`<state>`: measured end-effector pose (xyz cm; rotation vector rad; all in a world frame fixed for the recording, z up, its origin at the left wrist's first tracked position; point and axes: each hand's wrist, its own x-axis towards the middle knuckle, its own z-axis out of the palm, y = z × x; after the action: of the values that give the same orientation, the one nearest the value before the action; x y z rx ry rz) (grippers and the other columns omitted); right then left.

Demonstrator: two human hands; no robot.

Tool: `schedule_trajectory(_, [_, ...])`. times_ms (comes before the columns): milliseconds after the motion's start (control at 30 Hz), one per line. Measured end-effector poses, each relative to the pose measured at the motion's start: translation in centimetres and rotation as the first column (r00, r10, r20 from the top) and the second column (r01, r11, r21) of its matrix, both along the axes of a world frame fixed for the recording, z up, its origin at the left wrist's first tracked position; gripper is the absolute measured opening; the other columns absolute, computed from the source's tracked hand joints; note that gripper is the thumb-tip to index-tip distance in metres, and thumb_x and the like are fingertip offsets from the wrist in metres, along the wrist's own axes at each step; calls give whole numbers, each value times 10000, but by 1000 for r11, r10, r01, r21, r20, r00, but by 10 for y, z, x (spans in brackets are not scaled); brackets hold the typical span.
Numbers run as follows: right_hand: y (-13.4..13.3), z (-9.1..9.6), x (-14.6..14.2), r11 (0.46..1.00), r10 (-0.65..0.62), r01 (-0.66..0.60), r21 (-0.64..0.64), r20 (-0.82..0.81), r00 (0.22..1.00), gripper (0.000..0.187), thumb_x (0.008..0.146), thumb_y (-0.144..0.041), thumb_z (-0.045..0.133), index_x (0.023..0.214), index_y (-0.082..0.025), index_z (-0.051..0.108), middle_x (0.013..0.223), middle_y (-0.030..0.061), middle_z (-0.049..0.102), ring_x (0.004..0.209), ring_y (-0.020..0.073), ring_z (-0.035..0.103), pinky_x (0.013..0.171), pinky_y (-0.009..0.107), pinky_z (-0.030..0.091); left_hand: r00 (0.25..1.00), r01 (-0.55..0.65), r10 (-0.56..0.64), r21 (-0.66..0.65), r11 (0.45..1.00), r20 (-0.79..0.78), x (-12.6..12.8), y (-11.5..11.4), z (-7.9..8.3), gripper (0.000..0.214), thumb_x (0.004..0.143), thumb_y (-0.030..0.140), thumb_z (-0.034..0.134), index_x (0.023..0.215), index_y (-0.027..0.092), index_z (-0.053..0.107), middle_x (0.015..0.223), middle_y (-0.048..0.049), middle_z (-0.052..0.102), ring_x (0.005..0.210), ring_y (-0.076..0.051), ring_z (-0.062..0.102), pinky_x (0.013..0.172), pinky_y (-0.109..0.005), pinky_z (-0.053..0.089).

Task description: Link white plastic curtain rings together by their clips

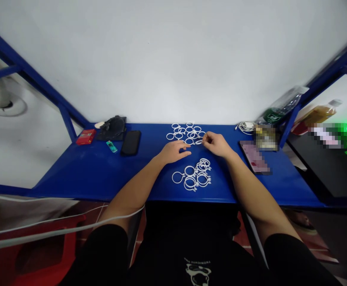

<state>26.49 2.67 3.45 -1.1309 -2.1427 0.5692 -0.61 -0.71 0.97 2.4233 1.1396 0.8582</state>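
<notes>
Several white curtain rings with small eyelets lie on the blue table in two groups. The far group (178, 136) is by the wall, and the near group (189, 182) lies closer to the front edge, some of its rings overlapping. My left hand (175, 151) hovers just in front of the far group, thumb and fingers apart with nothing between them. My right hand (216, 143) is at the right side of that group, fingers curled in a pinch at a tilted white curtain ring (199, 142). The fingers partly hide the contact.
On the left of the blue table (102, 174) are a black phone (131, 143), a teal packet (112, 146), a red box (85, 137) and a black bag (114, 128). On the right lie another phone (254, 157), a white cable (246, 127) and a leaning bottle (282, 106).
</notes>
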Motion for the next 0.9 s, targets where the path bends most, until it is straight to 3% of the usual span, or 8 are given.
schedule_trajectory(67, [6,-3,7,999,-27,28,-25,23,999,32,830,-220,621,838,-197,643,738,5,700,633,153,598,649,270,438,997,64,-67,-44,997,-47,1,-2,1,325,920,455,766,1159,234,773,938,-25,743,853,-182,705,828,-337,566])
schedule_trajectory(167, [12,-12,9,999,-13,19,-45,122,992,61,843,-221,635,867,-189,681,757,16,715,649,156,610,645,267,430,987,123,-133,-104,987,-88,4,-6,5,469,842,555,821,1177,231,770,958,-28,748,854,-191,709,810,-330,553])
schedule_trajectory(333, [12,-21,1,999,-19,26,-31,218,976,254,923,-304,689,1155,-215,742,835,23,756,711,175,658,668,266,439,974,151,-176,-170,974,-141,7,-13,13,656,749,641,864,1251,235,746,1076,-51,736,964,-221,712,874,-340,537])
schedule_trajectory(433, [10,-22,-3,999,-4,10,-31,193,981,303,954,-337,685,1229,-220,731,863,28,766,737,182,674,699,271,462,971,135,-169,-199,971,-166,8,-14,14,622,772,598,866,1263,237,741,1096,-51,725,987,-223,707,893,-345,534])
schedule_trajectory(733, [10,-24,-6,1000,1,-1,1,183,983,241,961,-330,673,1145,-206,768,865,38,774,715,181,668,682,279,452,982,84,-111,-174,981,-151,9,-4,2,259,981,352,692,1196,220,753,1062,-50,725,992,-205,694,912,-346,532])
schedule_trajectory(833, [8,-23,-8,999,-13,7,45,136,991,211,967,-325,651,1088,-206,777,867,41,775,713,180,664,685,282,453,984,96,-118,-166,981,-130,7,-5,4,296,1024,415,620,1199,217,753,1084,-63,724,997,-208,696,928,-359,533])
schedule_trajectory(900, [6,-22,-9,997,-15,7,72,107,994,209,972,-323,637,1075,-205,775,851,40,769,709,180,661,685,283,453,981,120,-145,-182,976,-127,6,-8,8,416,951,521,708,1249,232,739,1122,-66,717,1005,-222,696,928,-370,538])
